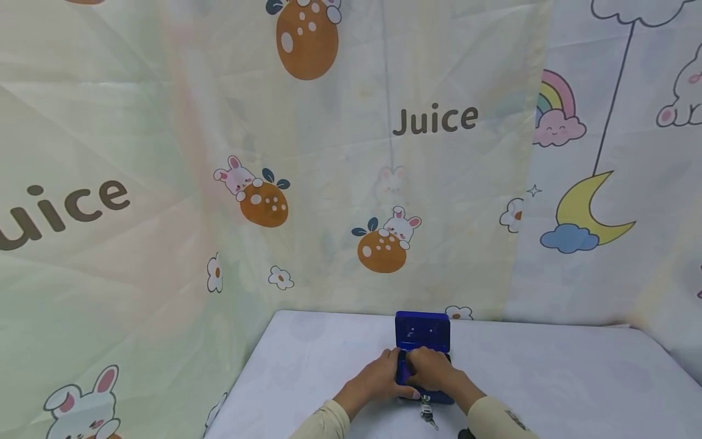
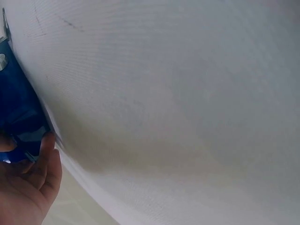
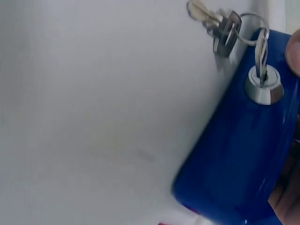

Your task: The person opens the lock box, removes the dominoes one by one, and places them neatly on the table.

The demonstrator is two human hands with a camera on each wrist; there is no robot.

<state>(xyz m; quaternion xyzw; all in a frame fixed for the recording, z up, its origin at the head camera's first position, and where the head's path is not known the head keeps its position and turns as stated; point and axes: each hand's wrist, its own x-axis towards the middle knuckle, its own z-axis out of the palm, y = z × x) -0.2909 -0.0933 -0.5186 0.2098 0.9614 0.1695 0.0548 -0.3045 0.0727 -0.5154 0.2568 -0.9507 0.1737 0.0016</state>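
Note:
A blue metal lock box (image 1: 422, 332) stands on the table with its lid raised towards the back. My left hand (image 1: 379, 375) grips its left side, the thumb along the front; the left wrist view has the fingers (image 2: 46, 152) curled at a corner of the box. My right hand (image 1: 433, 369) reaches down inside, its fingertips hidden, and I cannot tell what they hold. On the front, a round silver lock (image 3: 265, 86) has a key in it. A ring joins that key to another small key (image 3: 227, 35), hanging in front of the box.
A white-covered table (image 1: 548, 366) extends to both sides of the box. Behind and to the left hang cloth walls (image 1: 329, 152) printed with rabbits, oranges and flowers. Beside the right sleeve, a small dark object (image 1: 466, 434) shows at the bottom edge.

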